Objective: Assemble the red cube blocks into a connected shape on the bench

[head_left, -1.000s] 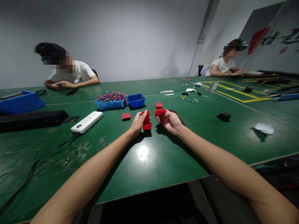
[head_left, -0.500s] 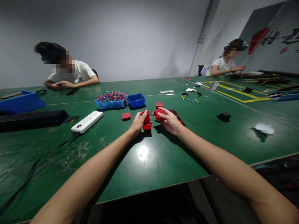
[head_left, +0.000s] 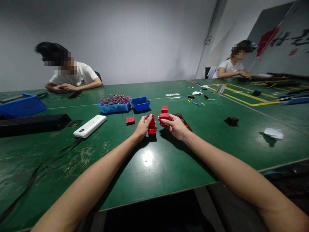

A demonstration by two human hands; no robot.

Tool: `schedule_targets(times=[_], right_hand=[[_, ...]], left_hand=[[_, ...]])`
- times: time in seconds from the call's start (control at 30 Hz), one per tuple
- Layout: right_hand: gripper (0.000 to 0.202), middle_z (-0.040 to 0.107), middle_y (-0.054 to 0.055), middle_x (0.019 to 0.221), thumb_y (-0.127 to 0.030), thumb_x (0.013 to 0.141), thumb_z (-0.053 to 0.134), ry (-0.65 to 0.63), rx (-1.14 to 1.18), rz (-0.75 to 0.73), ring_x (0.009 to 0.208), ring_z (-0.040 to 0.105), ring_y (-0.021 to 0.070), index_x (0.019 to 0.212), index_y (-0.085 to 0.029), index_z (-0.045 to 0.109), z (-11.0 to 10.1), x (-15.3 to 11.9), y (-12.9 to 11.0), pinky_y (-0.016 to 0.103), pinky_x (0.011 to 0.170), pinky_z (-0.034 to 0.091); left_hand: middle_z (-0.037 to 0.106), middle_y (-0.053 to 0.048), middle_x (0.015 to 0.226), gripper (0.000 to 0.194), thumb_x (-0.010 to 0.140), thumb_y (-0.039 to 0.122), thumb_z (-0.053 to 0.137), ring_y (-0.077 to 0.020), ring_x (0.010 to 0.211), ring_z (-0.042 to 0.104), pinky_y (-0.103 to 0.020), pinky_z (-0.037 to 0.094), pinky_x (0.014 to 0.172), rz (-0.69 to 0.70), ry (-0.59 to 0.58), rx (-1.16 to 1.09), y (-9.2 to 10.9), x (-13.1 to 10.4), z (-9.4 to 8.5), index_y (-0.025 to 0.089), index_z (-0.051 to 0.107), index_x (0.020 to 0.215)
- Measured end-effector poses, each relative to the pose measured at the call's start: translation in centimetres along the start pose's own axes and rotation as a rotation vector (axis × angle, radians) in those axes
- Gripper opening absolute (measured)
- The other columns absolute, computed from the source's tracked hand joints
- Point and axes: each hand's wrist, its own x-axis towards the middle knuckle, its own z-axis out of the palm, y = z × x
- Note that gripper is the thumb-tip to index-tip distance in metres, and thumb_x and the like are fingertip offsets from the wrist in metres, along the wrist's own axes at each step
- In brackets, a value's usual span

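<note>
My left hand (head_left: pixel 143 128) is closed round a red bracket-like plastic part (head_left: pixel 152 126), held upright just above the green table. Facing it from the right, my right hand (head_left: pixel 176 126) pinches a small red block with metal prongs (head_left: pixel 164 118) that looks like a plug adapter. The prongs point left toward the red bracket, with a small gap between the two pieces. A similar red block (head_left: pixel 130 120) lies on the table left of my left hand, its prongs to the left. Just behind my right hand stands another red block (head_left: pixel 164 109).
A blue tray of colourful wires (head_left: pixel 115 108) and a smaller blue bin (head_left: pixel 141 104) stand behind my hands. At left lie a white power bank (head_left: pixel 90 126) with a black cable and a long black bar (head_left: pixel 33 125). Two people sit across the table. A dark flat object (head_left: pixel 183 121) lies behind my right hand.
My right hand has turned the red pronged block so that it lies more level, its prongs toward the bracket. The left hand stays in place.
</note>
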Motion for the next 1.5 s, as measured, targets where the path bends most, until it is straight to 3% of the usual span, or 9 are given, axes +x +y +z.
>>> schedule_targets(times=[0.27,0.57,0.67,0.8,0.9,1.17,1.27,1.37,1.5], right_hand=[[0.037,0.073,0.0,0.081,-0.01,0.051,0.077,0.036,-0.027,-0.023,0.078,0.066,0.0129,0.085,-0.02,0.068,-0.3,0.2,0.1,0.027,0.08,0.049],[0.036,0.072,-0.001,0.08,-0.01,0.053,0.076,0.011,-0.045,-0.009,0.076,0.066,0.013,0.087,-0.019,0.067,-0.1,-0.1,0.1,0.026,0.074,0.048],[0.038,0.072,0.0,0.086,-0.017,0.058,0.079,-0.001,-0.006,0.012,0.074,0.066,0.0132,0.093,-0.021,0.066,0.4,-0.4,-0.2,0.022,0.062,0.046],[0.037,0.071,0.001,0.081,-0.027,0.061,0.081,0.02,0.006,0.03,0.053,0.055,0.0068,0.093,-0.02,0.064,0.7,-0.5,-0.5,0.019,0.047,0.036],[0.044,0.069,0.001,0.075,-0.029,0.058,0.083,0.033,-0.019,0.037,0.053,0.052,0.0072,0.097,-0.019,0.066,0.7,-0.5,-0.6,0.018,0.043,0.029],[0.046,0.036,-0.01,0.051,-0.036,0.064,0.078,-0.031,-0.123,-0.004,0.04,0.022,0.0024,0.104,-0.016,0.068,0.8,-1.1,-0.8,0.02,0.04,0.014],[0.049,0.033,-0.011,0.048,-0.039,0.066,0.076,-0.031,-0.207,-0.025,0.04,0.023,0.0038,0.108,-0.016,0.067,0.6,-1.0,-0.5,0.021,0.041,0.016],[0.05,0.039,-0.009,0.05,-0.043,0.07,0.072,-0.019,-0.358,-0.096,0.043,0.029,0.0061,0.112,-0.017,0.067,0.1,-0.7,-0.2,0.023,0.046,0.027],[0.035,0.061,0.003,0.081,-0.032,0.068,0.073,-0.011,-0.731,-0.431,0.073,0.055,0.0158,0.1,-0.02,0.074,-0.6,-0.2,0.2,0.032,0.075,0.044]], left_hand=[[0.068,-0.003,0.079,0.044,0.081,0.052,0.062,-0.0124,0.055,0.064,-0.024,0.052,0.051,-0.005,0.005,-0.002,0.1,0.0,0.1,0.017,0.049,0.102],[0.068,-0.003,0.079,0.043,0.081,0.052,0.062,-0.0126,0.055,0.065,-0.024,0.052,0.05,0.003,-0.005,-0.007,-0.2,0.2,0.0,0.017,0.049,0.103],[0.068,-0.003,0.08,0.043,0.081,0.051,0.062,-0.012,0.056,0.064,-0.024,0.053,0.052,0.012,-0.003,-0.015,-0.2,0.1,0.0,0.016,0.049,0.102],[0.068,-0.004,0.081,0.044,0.081,0.052,0.063,-0.0119,0.056,0.065,-0.024,0.053,0.053,0.005,-0.001,-0.01,-0.1,0.1,0.0,0.016,0.049,0.103],[0.068,-0.003,0.08,0.046,0.08,0.053,0.062,-0.0126,0.056,0.065,-0.024,0.052,0.051,0.003,-0.007,0.003,-0.1,0.1,-0.1,0.016,0.049,0.104],[0.067,-0.003,0.079,0.045,0.081,0.053,0.063,-0.012,0.055,0.064,-0.024,0.052,0.051,0.008,-0.014,-0.003,-0.2,0.2,0.0,0.016,0.049,0.103],[0.068,-0.003,0.079,0.045,0.081,0.053,0.062,-0.0122,0.055,0.064,-0.024,0.053,0.051,0.011,-0.015,-0.002,-0.2,0.2,-0.1,0.016,0.049,0.103],[0.068,-0.003,0.079,0.045,0.081,0.052,0.062,-0.0125,0.055,0.065,-0.024,0.053,0.051,0.013,-0.017,-0.005,-0.3,0.4,-0.2,0.016,0.049,0.104],[0.068,-0.003,0.079,0.045,0.081,0.052,0.063,-0.013,0.055,0.065,-0.025,0.053,0.051,0.013,-0.02,-0.008,-0.4,0.4,-0.2,0.016,0.049,0.104]])
